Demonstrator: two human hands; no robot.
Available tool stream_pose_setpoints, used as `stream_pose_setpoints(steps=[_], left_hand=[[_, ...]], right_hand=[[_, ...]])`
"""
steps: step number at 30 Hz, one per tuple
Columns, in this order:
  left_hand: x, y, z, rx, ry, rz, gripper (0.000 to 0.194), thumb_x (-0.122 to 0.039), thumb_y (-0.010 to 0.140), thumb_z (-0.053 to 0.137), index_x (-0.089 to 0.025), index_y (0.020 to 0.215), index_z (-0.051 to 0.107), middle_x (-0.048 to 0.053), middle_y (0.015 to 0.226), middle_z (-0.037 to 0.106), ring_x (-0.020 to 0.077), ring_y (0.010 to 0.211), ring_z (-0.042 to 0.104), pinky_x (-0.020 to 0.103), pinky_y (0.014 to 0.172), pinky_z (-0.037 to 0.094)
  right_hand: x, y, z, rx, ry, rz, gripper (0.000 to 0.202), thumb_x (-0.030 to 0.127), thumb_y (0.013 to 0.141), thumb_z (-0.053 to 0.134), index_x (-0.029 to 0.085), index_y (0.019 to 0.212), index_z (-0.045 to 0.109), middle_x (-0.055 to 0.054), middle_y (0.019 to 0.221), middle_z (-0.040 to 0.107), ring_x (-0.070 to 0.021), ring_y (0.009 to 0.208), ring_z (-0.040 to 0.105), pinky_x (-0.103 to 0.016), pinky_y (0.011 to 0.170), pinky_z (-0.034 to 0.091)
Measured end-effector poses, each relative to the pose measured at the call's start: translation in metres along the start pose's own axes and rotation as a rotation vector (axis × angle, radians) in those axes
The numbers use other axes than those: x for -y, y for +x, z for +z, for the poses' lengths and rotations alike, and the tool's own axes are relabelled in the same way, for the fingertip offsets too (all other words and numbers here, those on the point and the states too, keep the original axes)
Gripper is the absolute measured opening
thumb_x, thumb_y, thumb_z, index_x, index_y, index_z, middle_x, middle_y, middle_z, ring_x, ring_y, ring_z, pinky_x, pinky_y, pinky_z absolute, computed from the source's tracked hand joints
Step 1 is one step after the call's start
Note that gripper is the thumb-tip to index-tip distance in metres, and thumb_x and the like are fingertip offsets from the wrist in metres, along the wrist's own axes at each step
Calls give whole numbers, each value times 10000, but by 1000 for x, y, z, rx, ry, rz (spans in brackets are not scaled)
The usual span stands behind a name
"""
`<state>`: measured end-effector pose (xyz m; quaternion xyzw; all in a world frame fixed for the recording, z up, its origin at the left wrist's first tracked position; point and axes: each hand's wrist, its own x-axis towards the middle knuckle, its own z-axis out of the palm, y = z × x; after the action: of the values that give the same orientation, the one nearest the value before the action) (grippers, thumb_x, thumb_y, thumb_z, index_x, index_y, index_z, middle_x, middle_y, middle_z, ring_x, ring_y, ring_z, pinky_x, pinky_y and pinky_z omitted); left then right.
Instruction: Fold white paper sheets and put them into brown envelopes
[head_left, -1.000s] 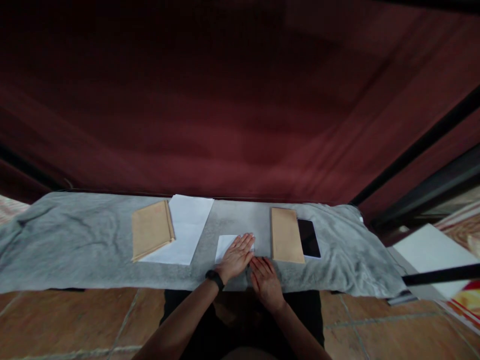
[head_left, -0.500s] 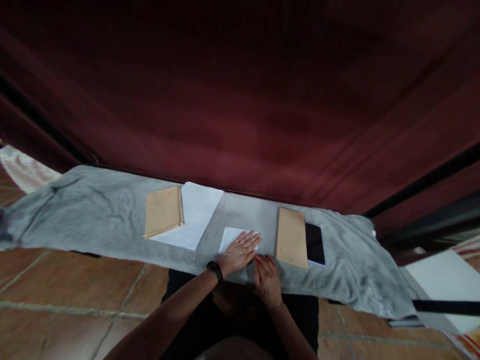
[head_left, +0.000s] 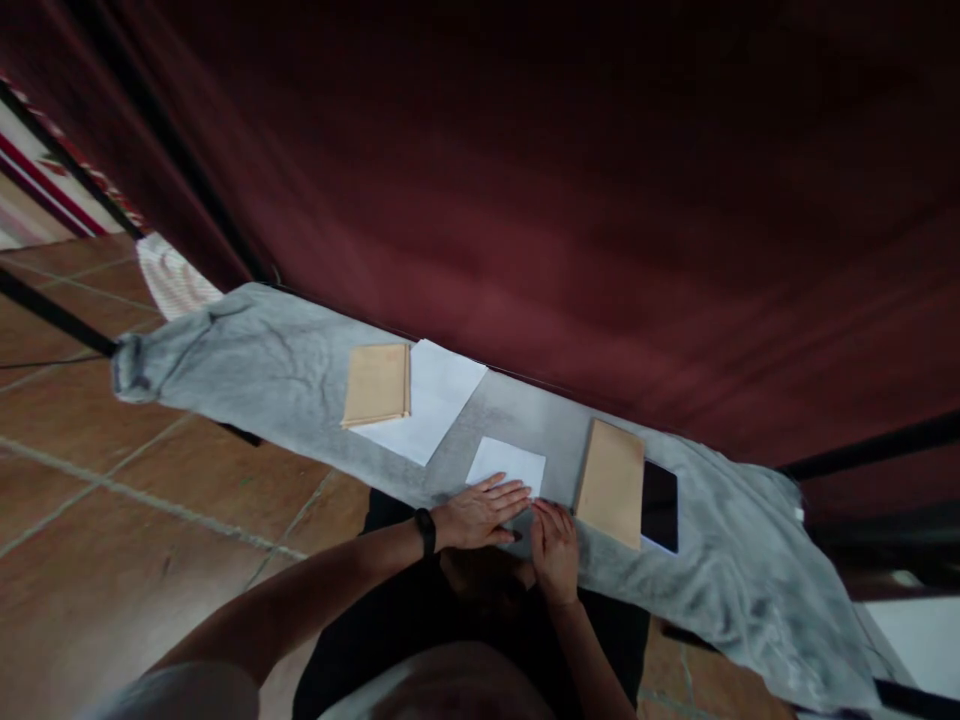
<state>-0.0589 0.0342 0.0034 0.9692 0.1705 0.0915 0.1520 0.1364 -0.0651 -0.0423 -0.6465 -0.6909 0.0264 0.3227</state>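
Observation:
A small white folded paper (head_left: 511, 462) lies on the grey cloth near its front edge. My left hand (head_left: 480, 513) rests flat on the paper's lower edge, fingers stretched out to the right, and a dark band circles the wrist. Close beside it, my right hand (head_left: 555, 550) has its fingers together, with the fingertips at the paper's lower right corner. Whether those fingers pinch the paper is too small to tell.
Left of the paper, brown envelopes (head_left: 377, 384) partly cover white sheets (head_left: 444, 398). To the right are another brown envelope (head_left: 611, 484) and a dark-screened device (head_left: 660, 507). The grey cloth (head_left: 517, 403) ends against a dark red curtain (head_left: 480, 270).
The view has turned, so everything appears tilted. My left hand has slid down toward the paper's lower edge, showing more of the paper. My right hand stays at its corner.

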Motion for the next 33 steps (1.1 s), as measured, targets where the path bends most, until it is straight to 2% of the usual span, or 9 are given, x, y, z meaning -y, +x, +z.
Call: stream_pose_setpoints(steps=[3,8,11,16,20,26,33], left_hand=[[0,-2,3,2,-13,4,599,-483,983,494,-234,1513,371,73,1578,388,208,1501,251,409,1247,121],[2,-2,10,-6,-2,-6,552,-473,944,582,-222,1426,482,95,1519,477,220,1479,309,418,1249,141],[4,-2,12,11,37,32,598,-490,955,557,-171,1449,449,135,1527,457,236,1459,350,433,1246,144],[6,-5,17,-3,65,59,628,-500,966,527,-138,1470,426,157,1539,432,254,1469,327,443,1244,139],[4,-9,19,-24,42,46,672,-529,962,515,-133,1492,395,160,1539,431,255,1469,330,434,1240,154],[-1,-17,12,-62,18,-3,727,-534,968,498,-143,1544,289,142,1578,372,244,1490,282,416,1240,172],[5,-34,14,-72,63,-141,692,-516,988,466,-171,1552,263,136,1616,288,243,1505,236,428,1226,217]], right_hand=[[2,13,3,43,-38,-35,421,243,1039,304,149,1315,607,-128,1332,636,-227,1289,528,-462,1093,421],[1,33,10,157,-209,-217,445,164,1020,302,113,1396,536,-163,1475,511,-255,1427,383,-521,1145,333],[-5,39,14,131,-278,-215,460,176,1022,323,95,1453,462,-183,1505,466,-259,1444,355,-522,1142,331],[-10,44,19,148,-328,-134,482,231,1042,297,83,1486,411,-183,1530,428,-274,1457,331,-523,1148,313],[-5,45,21,160,-354,-65,511,278,1045,302,74,1509,369,-194,1547,392,-291,1452,338,-527,1153,298],[5,43,14,157,-377,-27,505,275,1043,322,86,1508,374,-202,1540,398,-298,1448,348,-549,1140,304],[8,14,-1,151,-338,-101,518,351,1044,367,189,1536,348,-131,1552,407,-290,1415,406,-535,1142,308]])
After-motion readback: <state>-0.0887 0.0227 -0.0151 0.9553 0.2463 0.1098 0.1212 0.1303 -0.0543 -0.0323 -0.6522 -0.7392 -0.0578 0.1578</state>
